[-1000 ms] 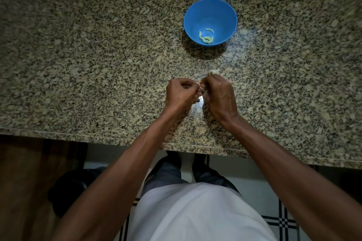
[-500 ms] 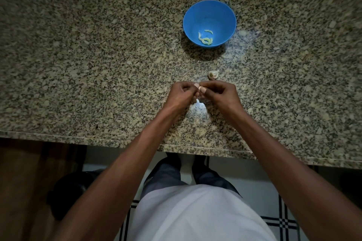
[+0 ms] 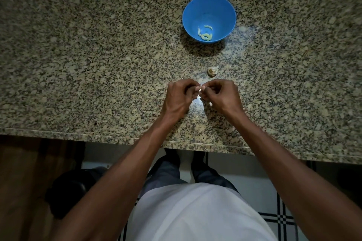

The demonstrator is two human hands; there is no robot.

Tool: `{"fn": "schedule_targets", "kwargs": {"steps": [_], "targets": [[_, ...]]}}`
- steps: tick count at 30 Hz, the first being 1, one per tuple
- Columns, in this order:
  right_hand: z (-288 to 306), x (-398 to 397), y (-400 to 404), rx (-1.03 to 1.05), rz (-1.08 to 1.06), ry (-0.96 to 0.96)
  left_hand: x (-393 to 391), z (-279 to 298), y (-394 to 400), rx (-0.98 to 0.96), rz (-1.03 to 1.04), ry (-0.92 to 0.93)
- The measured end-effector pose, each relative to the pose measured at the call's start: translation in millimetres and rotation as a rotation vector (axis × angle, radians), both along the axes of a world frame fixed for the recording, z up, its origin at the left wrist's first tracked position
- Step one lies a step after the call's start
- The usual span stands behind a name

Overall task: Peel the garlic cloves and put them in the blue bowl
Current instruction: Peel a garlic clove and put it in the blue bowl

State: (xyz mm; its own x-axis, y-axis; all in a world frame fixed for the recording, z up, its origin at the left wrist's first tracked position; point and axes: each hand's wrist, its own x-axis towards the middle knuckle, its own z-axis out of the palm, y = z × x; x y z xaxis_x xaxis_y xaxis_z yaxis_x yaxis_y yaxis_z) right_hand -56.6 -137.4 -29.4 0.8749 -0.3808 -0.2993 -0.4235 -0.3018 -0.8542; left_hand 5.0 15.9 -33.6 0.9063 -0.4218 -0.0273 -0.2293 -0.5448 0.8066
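Observation:
A blue bowl (image 3: pixel 209 9) stands on the granite counter (image 3: pixel 88 55) with several pale peeled garlic cloves (image 3: pixel 205 35) in its bottom. Nearer to me, my left hand (image 3: pixel 179 98) and my right hand (image 3: pixel 223 97) meet fingertip to fingertip and together pinch a small garlic clove (image 3: pixel 200 89), which is mostly hidden by the fingers. A garlic piece with papery skin (image 3: pixel 212 70) lies on the counter just beyond my right hand, between the hands and the bowl.
A small white scrap of peel (image 3: pixel 210 104) lies under my right hand. The counter's front edge (image 3: pixel 78 135) runs below my wrists. A dark round object (image 3: pixel 66 190) sits on the floor at the lower left.
Both hands have drawn slightly back toward me, uncovering the garlic piece on the counter. They still pinch the clove between them.

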Motion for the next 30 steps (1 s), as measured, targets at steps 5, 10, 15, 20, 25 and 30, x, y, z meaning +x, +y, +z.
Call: {"fn": "schedule_targets", "kwargs": {"steps": [5,10,15,20,25,30], "targets": [[3.7,0.8,7.1,-0.064,-0.055,-0.108,-5.6,0.0,-11.0,-0.008,0.1,-0.053],[7.0,-1.6,10.6,-0.225,-0.017,-0.224,-1.7,3.3,-16.1,-0.056,0.247,0.241],[6.8,1.2,5.6,-0.307,0.026,-0.252,7.3,20.6,-9.2,-0.28,0.273,0.735],[3.1,0.0,1.0,-0.436,0.173,-0.336,15.6,19.6,-6.7,-0.312,0.367,1.056],[0.9,-3.3,-3.5,-0.466,0.26,-0.386,21.2,21.8,-7.2,-0.308,0.387,1.173],[-0.6,-1.9,-7.2,-0.112,0.146,-0.217,21.7,19.5,1.2,-0.291,0.228,1.0]]}}
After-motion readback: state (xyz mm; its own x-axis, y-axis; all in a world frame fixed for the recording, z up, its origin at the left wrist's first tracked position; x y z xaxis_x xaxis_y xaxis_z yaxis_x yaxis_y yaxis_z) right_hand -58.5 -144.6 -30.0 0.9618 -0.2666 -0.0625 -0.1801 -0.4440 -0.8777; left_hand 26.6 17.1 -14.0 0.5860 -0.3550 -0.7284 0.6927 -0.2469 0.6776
